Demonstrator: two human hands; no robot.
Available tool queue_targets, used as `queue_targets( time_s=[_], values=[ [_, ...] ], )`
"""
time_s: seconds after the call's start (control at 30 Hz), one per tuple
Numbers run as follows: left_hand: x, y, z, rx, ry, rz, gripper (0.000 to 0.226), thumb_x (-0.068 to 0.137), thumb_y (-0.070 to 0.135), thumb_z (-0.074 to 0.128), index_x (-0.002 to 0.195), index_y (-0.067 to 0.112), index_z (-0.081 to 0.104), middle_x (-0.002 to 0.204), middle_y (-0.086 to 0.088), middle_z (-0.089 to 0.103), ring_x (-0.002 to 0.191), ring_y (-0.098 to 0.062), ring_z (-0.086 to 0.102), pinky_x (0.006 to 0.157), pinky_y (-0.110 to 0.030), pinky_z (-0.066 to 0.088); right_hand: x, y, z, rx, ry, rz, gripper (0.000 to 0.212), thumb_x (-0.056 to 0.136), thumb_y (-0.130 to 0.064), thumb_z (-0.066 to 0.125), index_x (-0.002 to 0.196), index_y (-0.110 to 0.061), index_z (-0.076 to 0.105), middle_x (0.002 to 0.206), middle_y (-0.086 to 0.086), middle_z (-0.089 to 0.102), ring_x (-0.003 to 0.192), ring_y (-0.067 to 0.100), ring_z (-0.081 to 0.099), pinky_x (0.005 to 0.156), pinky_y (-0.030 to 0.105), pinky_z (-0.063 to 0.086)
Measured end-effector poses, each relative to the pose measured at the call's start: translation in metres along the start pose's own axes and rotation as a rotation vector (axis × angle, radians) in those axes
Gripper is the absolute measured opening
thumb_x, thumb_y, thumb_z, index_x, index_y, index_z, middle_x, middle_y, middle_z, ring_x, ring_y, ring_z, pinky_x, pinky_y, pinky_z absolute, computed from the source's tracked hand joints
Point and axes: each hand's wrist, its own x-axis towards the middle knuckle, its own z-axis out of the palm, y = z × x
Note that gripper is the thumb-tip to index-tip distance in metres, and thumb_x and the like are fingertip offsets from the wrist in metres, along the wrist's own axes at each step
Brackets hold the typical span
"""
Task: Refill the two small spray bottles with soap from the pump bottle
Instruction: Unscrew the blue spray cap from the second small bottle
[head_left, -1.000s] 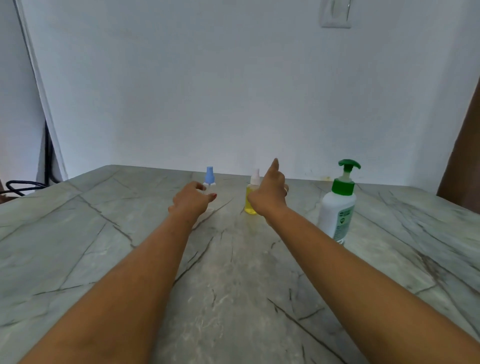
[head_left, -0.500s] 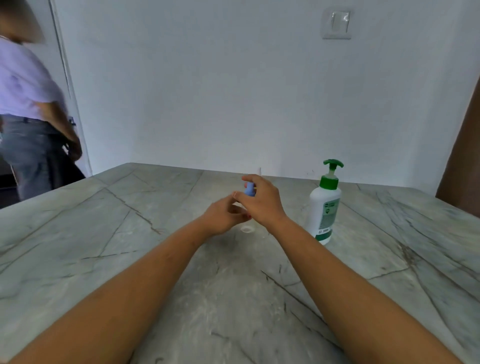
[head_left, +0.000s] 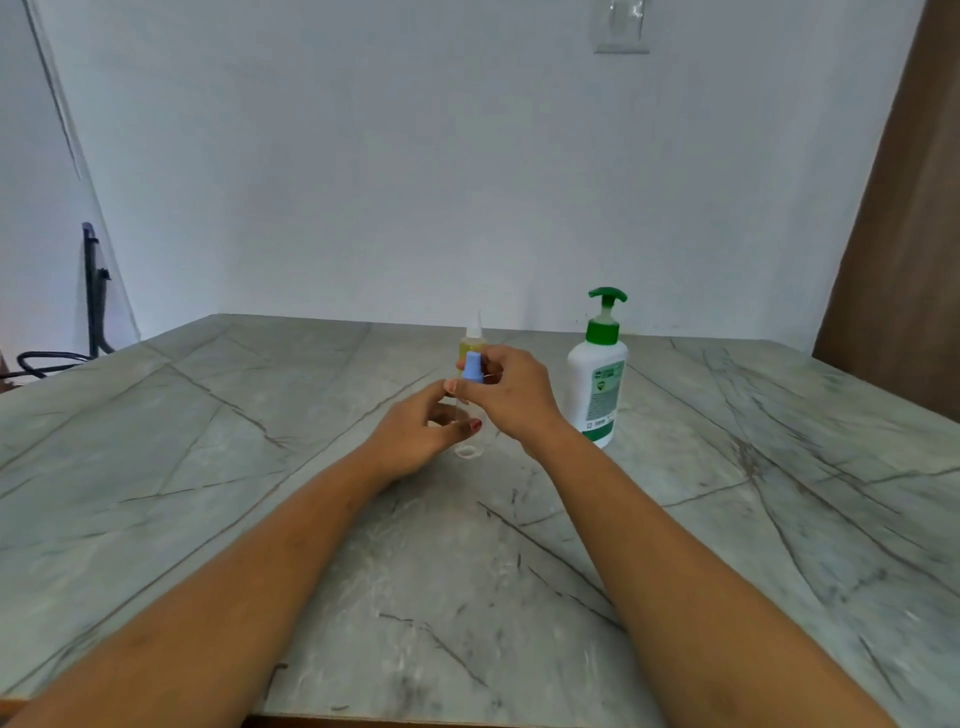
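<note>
Left hand (head_left: 415, 436) round bottle (head_left: 472, 444), right hand (head_left: 511, 397) pinch-tight on blue cap (head_left: 472, 368); veined marble table (head_left: 208, 467), white wall (head_left: 415, 156).

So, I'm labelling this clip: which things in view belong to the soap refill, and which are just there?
Job: blue-capped spray bottle, held by left hand and right hand; yellow spray bottle; pump bottle.
Just there: wall switch; black cable.
</note>
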Motion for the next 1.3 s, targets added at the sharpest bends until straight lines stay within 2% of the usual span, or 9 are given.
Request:
queue_targets(
  time_s=[0.1, 0.3, 0.47, 0.57, 0.7, 0.8, 0.9, 1.03, 1.3],
  values=[
    [0.004, -0.005, 0.004, 0.023, 0.065, 0.046, 0.042, 0.086, 0.044, 0.058, 0.125, 0.035, 0.045, 0.105, 0.016, 0.059, 0.09, 0.004, 0.056, 0.071, -0.009, 0.035, 0.0, 0.001, -0.003, 0.027, -0.027, -0.003, 0.038, 0.08, -0.021, 0.074, 0.115, -0.011, 0.063, 0.113, 0.003, 0.066, 0.096, 0.013, 0.062, 0.084, 0.02, 0.049],
    [0.008, -0.01, 0.014, 0.04, 0.139, 0.096, 0.031, 0.085, 0.045, 0.059, 0.114, 0.04, 0.047, 0.094, 0.024, 0.057, 0.085, 0.005, 0.057, 0.071, -0.01, 0.041, 0.004, 0.006, -0.014, 0.063, -0.126, 0.01, 0.04, 0.08, -0.017, 0.074, 0.117, -0.011, 0.062, 0.114, 0.001, 0.066, 0.1, 0.013, 0.063, 0.092, 0.026, 0.05],
    [0.009, -0.009, 0.013, 0.08, 0.13, 0.097, 0.039, 0.087, 0.045, 0.056, 0.121, 0.029, 0.051, 0.101, 0.012, 0.06, 0.086, -0.001, 0.057, 0.073, -0.015, 0.041, 0.007, 0.009, -0.022, 0.078, -0.217, 0.006, 0.042, 0.082, -0.011, 0.07, 0.123, -0.012, 0.059, 0.114, 0.002, 0.066, 0.105, 0.012, 0.061, 0.097, 0.031, 0.048],
    [0.009, -0.007, 0.013, 0.095, 0.124, 0.095, 0.042, 0.088, 0.043, 0.055, 0.125, 0.025, 0.049, 0.104, 0.01, 0.059, 0.088, -0.004, 0.056, 0.071, -0.012, 0.038, 0.008, 0.01, -0.022, 0.082, -0.22, 0.004, 0.042, 0.083, -0.01, 0.069, 0.124, -0.011, 0.059, 0.115, 0.003, 0.066, 0.106, 0.013, 0.061, 0.097, 0.031, 0.048],
    [0.01, -0.007, 0.012, 0.097, 0.115, 0.094, 0.045, 0.088, 0.042, 0.055, 0.129, 0.025, 0.047, 0.103, 0.01, 0.058, 0.091, -0.007, 0.056, 0.069, -0.01, 0.036, 0.007, 0.01, -0.019, 0.083, -0.193, -0.001, 0.039, 0.082, -0.011, 0.07, 0.121, -0.012, 0.06, 0.112, 0.003, 0.067, 0.099, 0.01, 0.062, 0.091, 0.026, 0.05],
    [0.012, -0.008, 0.011, 0.118, 0.127, 0.083, 0.047, 0.088, 0.042, 0.055, 0.13, 0.025, 0.045, 0.102, 0.009, 0.058, 0.09, -0.006, 0.055, 0.07, -0.013, 0.037, 0.007, 0.01, -0.015, 0.018, -0.118, -0.025, 0.037, 0.078, -0.022, 0.075, 0.113, -0.017, 0.064, 0.098, -0.008, 0.065, 0.083, -0.001, 0.058, 0.074, 0.013, 0.046],
    [0.013, -0.011, 0.012, 0.142, 0.137, 0.1, 0.045, 0.087, 0.043, 0.056, 0.127, 0.024, 0.049, 0.105, 0.005, 0.062, 0.087, -0.004, 0.054, 0.069, -0.009, 0.036, 0.007, 0.012, -0.01, -0.022, -0.052, -0.02, 0.039, 0.073, -0.03, 0.079, 0.108, -0.02, 0.065, 0.09, -0.011, 0.061, 0.077, -0.003, 0.055, 0.064, 0.008, 0.04],
    [0.014, -0.013, 0.013, 0.127, 0.118, 0.073, 0.052, 0.086, 0.044, 0.056, 0.133, 0.024, 0.044, 0.113, 0.003, 0.062, 0.093, -0.005, 0.053, 0.077, -0.017, 0.036, 0.007, 0.012, -0.004, -0.041, 0.029, -0.019, 0.037, 0.074, -0.029, 0.079, 0.106, -0.017, 0.065, 0.087, -0.009, 0.06, 0.073, -0.001, 0.053, 0.061, 0.009, 0.038],
    [0.018, -0.014, 0.013, 0.078, 0.043, 0.037, 0.052, 0.088, 0.045, 0.052, 0.137, 0.031, 0.039, 0.128, 0.001, 0.059, 0.115, -0.015, 0.054, 0.092, -0.027, 0.035, 0.009, 0.01, -0.004, -0.038, 0.025, -0.007, 0.03, 0.077, -0.02, 0.077, 0.104, -0.01, 0.068, 0.088, -0.005, 0.06, 0.067, -0.004, 0.051, 0.056, 0.005, 0.036]
  ],
)
